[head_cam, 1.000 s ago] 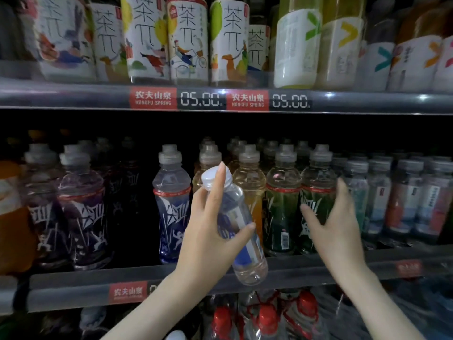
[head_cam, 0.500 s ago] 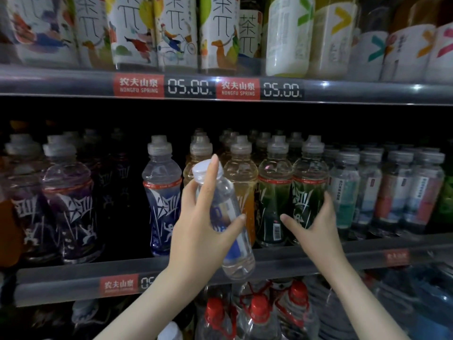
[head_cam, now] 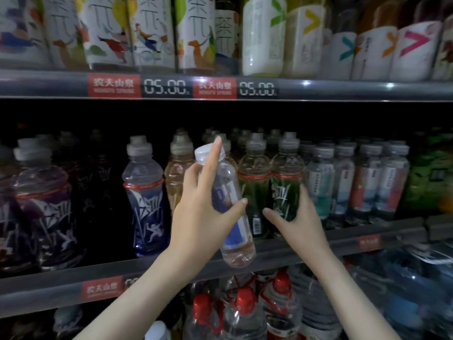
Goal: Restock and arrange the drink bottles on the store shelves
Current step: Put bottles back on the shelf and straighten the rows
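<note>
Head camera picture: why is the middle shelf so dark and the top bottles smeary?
Head view: light reaches only the front, so the white-capped clear plastic water bottle in the left hand shows well while the purple drink bottles at left sink into shadow; head view: the white illustrated tea bottles are blurred, and glare spots dot the grey upper shelf rail.

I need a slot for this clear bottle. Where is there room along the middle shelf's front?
Front room shows only in the dark gap between the purple bottle and the blue bottle; darker bottles seem set back there. From the green bottles rightward the row is packed.
</note>
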`<state>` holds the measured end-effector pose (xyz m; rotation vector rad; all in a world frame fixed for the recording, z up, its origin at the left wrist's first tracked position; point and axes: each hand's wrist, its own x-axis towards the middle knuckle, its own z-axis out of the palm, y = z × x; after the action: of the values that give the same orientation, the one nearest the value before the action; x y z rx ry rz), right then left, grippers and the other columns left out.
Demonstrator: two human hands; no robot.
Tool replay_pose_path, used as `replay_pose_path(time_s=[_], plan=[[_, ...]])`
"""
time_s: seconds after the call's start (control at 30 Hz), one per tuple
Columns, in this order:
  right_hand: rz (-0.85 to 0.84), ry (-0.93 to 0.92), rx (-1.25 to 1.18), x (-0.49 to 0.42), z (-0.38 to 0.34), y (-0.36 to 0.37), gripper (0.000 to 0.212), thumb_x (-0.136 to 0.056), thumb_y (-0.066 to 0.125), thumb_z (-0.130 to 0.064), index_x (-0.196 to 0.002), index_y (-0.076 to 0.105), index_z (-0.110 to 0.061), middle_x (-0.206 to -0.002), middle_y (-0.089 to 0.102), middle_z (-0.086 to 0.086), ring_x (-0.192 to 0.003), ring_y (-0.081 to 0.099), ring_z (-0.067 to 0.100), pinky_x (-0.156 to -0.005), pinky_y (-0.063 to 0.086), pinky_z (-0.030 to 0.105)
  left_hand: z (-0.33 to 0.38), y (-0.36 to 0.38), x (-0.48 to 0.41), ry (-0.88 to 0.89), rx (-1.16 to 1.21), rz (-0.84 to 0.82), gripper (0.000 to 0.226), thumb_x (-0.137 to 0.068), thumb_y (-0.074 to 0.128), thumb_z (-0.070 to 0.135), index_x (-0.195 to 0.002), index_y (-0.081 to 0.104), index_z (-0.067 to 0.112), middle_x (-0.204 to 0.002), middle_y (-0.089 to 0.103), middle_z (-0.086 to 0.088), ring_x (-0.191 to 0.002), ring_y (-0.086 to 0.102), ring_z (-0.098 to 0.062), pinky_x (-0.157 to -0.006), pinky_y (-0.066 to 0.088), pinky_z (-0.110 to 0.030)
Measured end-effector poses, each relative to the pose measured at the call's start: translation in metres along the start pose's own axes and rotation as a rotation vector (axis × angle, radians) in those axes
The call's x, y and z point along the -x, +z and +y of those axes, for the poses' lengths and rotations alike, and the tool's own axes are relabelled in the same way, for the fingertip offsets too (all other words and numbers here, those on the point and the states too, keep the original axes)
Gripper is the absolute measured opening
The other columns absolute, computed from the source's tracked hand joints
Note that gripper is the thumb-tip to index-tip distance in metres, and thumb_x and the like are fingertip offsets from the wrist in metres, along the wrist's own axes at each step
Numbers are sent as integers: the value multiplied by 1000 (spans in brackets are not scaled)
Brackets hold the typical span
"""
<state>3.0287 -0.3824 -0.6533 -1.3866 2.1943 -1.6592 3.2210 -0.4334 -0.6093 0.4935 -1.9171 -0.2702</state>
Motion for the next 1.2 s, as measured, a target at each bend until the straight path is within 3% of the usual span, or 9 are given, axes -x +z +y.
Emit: replay_pose_path(time_s=[0.2, 0.33, 0.43, 0.5, 0.57, 0.67, 0.83, 1.0, 1.2], plan=[[-440, -69, -100, 32, -13, -60, 91, -61, 74, -63, -140, 33, -48, -133, 46, -34, -124, 43, -13, -103, 40, 23, 48, 59, -12, 83, 107, -160, 98, -84, 69, 34, -142, -7, 59, -127, 36, 9, -77, 56, -12, -64, 53, -35], [-220, 17, 51, 31, 3, -96, 77, -69, 79, -49, -134, 43, -31, -132, 50, -21, -124, 47, 4, -86, 45, 18, 76, 106, -23, 110, 165, -232, 99, -87, 66, 35, -140, -13, 59, -131, 34, 11, -81, 52, -8, -70, 52, -24], [-68, 31, 60, 30, 21, -120, 55, -74, 80, -39, -114, 42, -41, -99, 52, -30, -87, 54, -9, -61, 42, 8, 90, 136, -40, 128, 293, -333, 93, -90, 60, 41, -140, -17, 53, -136, 32, 17, -97, 44, 10, -77, 37, -2], [33, 63, 42, 27, 38, -133, 55, -73, 81, -35, -111, 42, -41, -94, 54, -29, -79, 52, -12, -61, 43, 10, 92, 155, -56, 188, 212, -288, 75, -95, 45, 48, -145, -9, 42, -145, 35, 3, -123, 38, -4, -89, 32, -8], [132, 117, 11, 25, 56, -143, 54, -71, 82, -33, -112, 47, -35, -99, 63, -17, -83, 59, -5, -70, 50, 20, 86, 176, -68, 251, -48, -167, 59, -98, 36, 44, -151, 16, 27, -143, 41, -18, -131, 38, -30, -103, 36, -33], [222, 175, -47, 20, 78, -157, 58, -69, 83, -30, -117, 51, -30, -106, 67, -9, -89, 64, 6, -85, 54, 38, 71, 207, -83, 311, -503, -52, 53, -87, 57, 25, -138, 48, 13, -133, 46, -33, -124, 45, -48, -101, 41, -54], [376, 153, -105, 5, 103, -174, 59, -72, 83, -26, -122, 51, -24, -104, 64, -8, -90, 62, 11, -77, 50, 33, 62, 219, -82, 120, -779, -281, 67, -97, 40, 42, -152, 9, 21, -149, 18, -33, -131, 32, -43, -111, 22, -46], [636, 96, -298, -33, 124, -189, 55, -81, 76, -17, -125, 44, -11, -106, 60, 0, -92, 58, 16, -66, 42, 13, 51, 233, -78, 169, -808, -142, 77, -70, 76, 43, -136, 51, 13, -127, 49, -37, -102, 56, -46, -91, 46, -48], [670, 100, -296, -92, 147, -204, 64, -84, 72, -10, -133, 32, -10, -119, 53, 3, -106, 53, 17, -86, 39, 26, 48, 242, -75, 176, -757, -87, 76, -65, 80, 34, -132, 55, 8, -125, 49, -39, -98, 58, -47, -89, 47, -51]])
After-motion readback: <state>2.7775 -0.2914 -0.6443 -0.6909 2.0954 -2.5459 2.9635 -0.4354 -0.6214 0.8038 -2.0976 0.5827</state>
